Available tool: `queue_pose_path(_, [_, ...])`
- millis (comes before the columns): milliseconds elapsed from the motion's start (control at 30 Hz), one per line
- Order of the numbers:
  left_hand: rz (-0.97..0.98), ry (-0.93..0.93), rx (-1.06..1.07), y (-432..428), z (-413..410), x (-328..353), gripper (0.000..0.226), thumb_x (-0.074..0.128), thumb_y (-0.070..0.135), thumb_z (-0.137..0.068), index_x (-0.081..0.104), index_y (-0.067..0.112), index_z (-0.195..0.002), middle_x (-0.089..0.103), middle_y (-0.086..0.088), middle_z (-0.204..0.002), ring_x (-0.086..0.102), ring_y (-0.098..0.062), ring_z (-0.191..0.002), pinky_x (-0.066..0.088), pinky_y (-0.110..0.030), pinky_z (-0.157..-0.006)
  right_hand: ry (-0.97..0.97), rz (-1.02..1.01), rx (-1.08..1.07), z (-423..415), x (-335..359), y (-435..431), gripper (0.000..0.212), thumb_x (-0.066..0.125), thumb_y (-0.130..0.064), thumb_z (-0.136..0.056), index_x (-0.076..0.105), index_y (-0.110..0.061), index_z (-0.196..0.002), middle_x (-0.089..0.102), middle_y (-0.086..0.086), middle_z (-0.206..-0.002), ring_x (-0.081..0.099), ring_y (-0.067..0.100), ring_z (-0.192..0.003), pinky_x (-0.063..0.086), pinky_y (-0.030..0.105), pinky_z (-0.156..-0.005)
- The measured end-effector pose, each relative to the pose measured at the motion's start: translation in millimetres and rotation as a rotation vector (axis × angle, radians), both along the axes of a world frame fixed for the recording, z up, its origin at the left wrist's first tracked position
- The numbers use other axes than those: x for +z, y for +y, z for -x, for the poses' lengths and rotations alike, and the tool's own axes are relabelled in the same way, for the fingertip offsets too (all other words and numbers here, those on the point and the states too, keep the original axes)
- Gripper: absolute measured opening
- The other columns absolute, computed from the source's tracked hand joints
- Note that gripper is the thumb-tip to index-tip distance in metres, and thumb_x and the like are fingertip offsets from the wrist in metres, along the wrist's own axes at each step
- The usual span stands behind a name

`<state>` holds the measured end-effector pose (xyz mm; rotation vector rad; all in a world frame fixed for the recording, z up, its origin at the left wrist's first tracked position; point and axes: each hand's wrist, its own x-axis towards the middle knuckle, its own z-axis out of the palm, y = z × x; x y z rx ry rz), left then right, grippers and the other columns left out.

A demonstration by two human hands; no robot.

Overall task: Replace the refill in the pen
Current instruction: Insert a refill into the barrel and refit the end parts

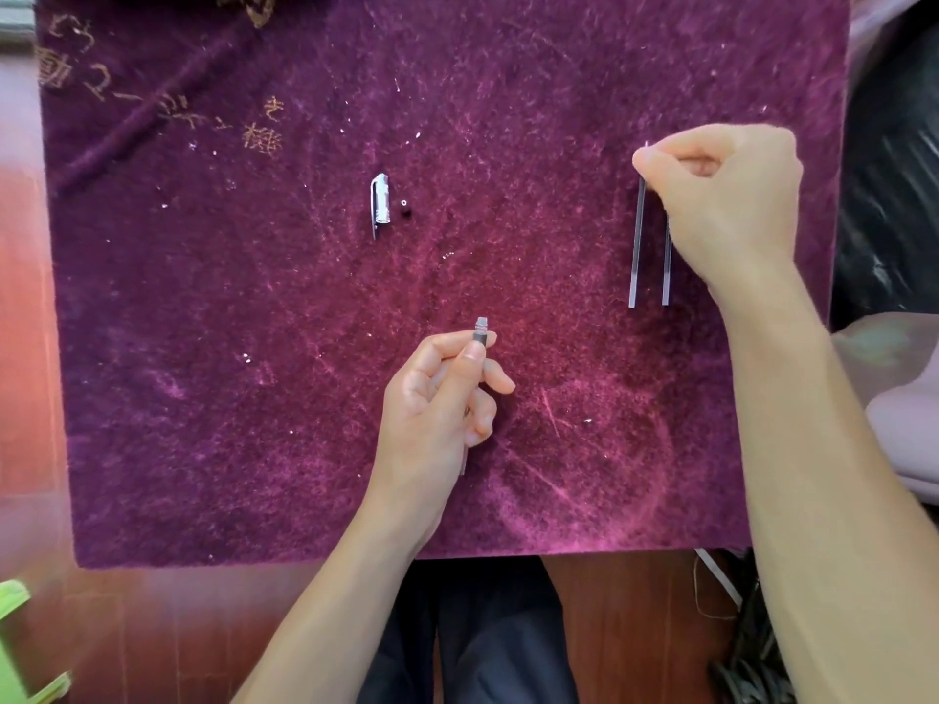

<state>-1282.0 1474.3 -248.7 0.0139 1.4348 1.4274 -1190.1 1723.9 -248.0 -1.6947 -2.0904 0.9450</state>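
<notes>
My left hand [441, 398] grips the pen barrel [479, 331] near the cloth's front middle, its threaded open end poking up past my thumb and its lower end showing below my palm. At the right, my right hand [726, 195] pinches the top of a thin dark refill [637, 246]. A second refill [666, 266] lies just to its right, partly under my hand. The clear pen cap [380, 203] with its clip rests on the cloth at centre, with a tiny dark tip piece [405, 208] beside it.
A purple velvet cloth [254, 348] with gold embroidery at the far left covers the table. A green object [20, 647] sits at the bottom left. Black bags and cables [894, 195] lie off the right edge. My knees are below the front edge.
</notes>
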Motion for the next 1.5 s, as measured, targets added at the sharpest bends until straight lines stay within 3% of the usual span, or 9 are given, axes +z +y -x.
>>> queue_pose_path(100, [0.003, 0.002, 0.006, 1, 1, 0, 0.020, 0.056, 0.025, -0.099, 0.069, 0.015, -0.109, 0.069, -0.003, -0.081, 0.046, -0.007, -0.048, 0.038, -0.021, -0.048, -0.067, -0.042, 0.030, 9, 2, 0, 0.020, 0.072, -0.035, -0.090, 0.086, -0.022, -0.098, 0.070, -0.015, -0.077, 0.063, -0.016, -0.063, 0.041, -0.004, -0.066])
queue_pose_path(233, [0.004, 0.003, 0.010, 1, 1, 0, 0.020, 0.055, 0.025, -0.099, 0.069, 0.014, -0.110, 0.069, -0.004, -0.080, 0.045, -0.007, -0.047, 0.038, -0.021, -0.048, -0.128, -0.046, 0.023, 14, 2, -2, 0.021, 0.073, -0.036, -0.091, 0.085, -0.021, -0.101, 0.071, -0.009, -0.080, 0.069, 0.005, -0.081, 0.052, 0.020, -0.082])
queue_pose_path(533, [0.000, 0.004, 0.018, 4, 1, 2, 0.020, 0.055, 0.024, -0.098, 0.068, 0.012, -0.109, 0.069, -0.004, -0.079, 0.046, -0.008, -0.048, 0.038, -0.021, -0.047, -0.133, -0.061, 0.014, 14, 7, -4, 0.023, 0.073, -0.037, -0.093, 0.085, -0.020, -0.101, 0.073, -0.007, -0.082, 0.075, 0.014, -0.087, 0.059, 0.032, -0.091])
queue_pose_path(767, [0.003, 0.016, 0.010, 2, 1, 2, 0.021, 0.055, 0.021, -0.100, 0.067, 0.010, -0.112, 0.069, -0.004, -0.080, 0.046, -0.008, -0.048, 0.037, -0.021, -0.048, -0.145, -0.077, -0.036, -13, 14, 13, 0.025, 0.072, -0.038, -0.092, 0.086, -0.018, -0.098, 0.067, -0.012, -0.070, 0.061, -0.006, -0.060, 0.036, -0.007, -0.061])
queue_pose_path(933, [0.005, 0.024, 0.004, 0, -1, 0, 0.018, 0.053, 0.017, -0.104, 0.067, 0.009, -0.112, 0.068, -0.004, -0.080, 0.046, -0.007, -0.048, 0.038, -0.020, -0.047, -0.134, 0.002, -0.066, -16, 8, 12, 0.025, 0.077, -0.044, -0.087, 0.085, -0.022, -0.094, 0.067, -0.020, -0.066, 0.063, -0.009, -0.060, 0.045, 0.005, -0.062])
queue_pose_path(1033, [0.005, 0.019, -0.002, 1, -2, -1, 0.021, 0.055, 0.023, -0.100, 0.068, 0.011, -0.111, 0.069, -0.004, -0.080, 0.045, -0.008, -0.049, 0.038, -0.021, -0.047, -0.123, 0.009, -0.056, -13, 5, 11, 0.025, 0.079, -0.044, -0.084, 0.085, -0.022, -0.094, 0.068, -0.018, -0.068, 0.070, 0.005, -0.070, 0.056, 0.021, -0.074])
queue_pose_path(1333, [0.005, 0.031, -0.017, -3, -4, 1, 0.021, 0.056, 0.025, -0.098, 0.068, 0.013, -0.110, 0.070, -0.001, -0.079, 0.047, -0.007, -0.050, 0.039, -0.020, -0.047, -0.181, -0.011, -0.025, -10, 9, 11, 0.021, 0.074, -0.034, -0.090, 0.086, -0.018, -0.095, 0.073, -0.002, -0.080, 0.075, 0.018, -0.086, 0.056, 0.027, -0.084])
queue_pose_path(1433, [0.006, 0.033, -0.022, -6, -4, 3, 0.021, 0.056, 0.025, -0.099, 0.068, 0.013, -0.111, 0.070, -0.001, -0.079, 0.046, -0.008, -0.050, 0.039, -0.020, -0.047, -0.159, -0.069, -0.015, -13, 21, 9, 0.026, 0.068, -0.034, -0.089, 0.082, -0.013, -0.082, 0.073, -0.002, -0.066, 0.070, 0.002, -0.065, 0.042, -0.001, -0.064])
queue_pose_path(1500, [0.010, 0.033, -0.017, -8, -1, 4, 0.022, 0.056, 0.025, -0.099, 0.068, 0.012, -0.111, 0.070, -0.002, -0.079, 0.046, -0.007, -0.050, 0.039, -0.020, -0.047, -0.083, -0.074, -0.052, -14, 30, 5, 0.022, 0.067, -0.036, -0.086, 0.079, -0.022, -0.076, 0.068, -0.014, -0.054, 0.062, -0.013, -0.051, 0.037, -0.005, -0.054])
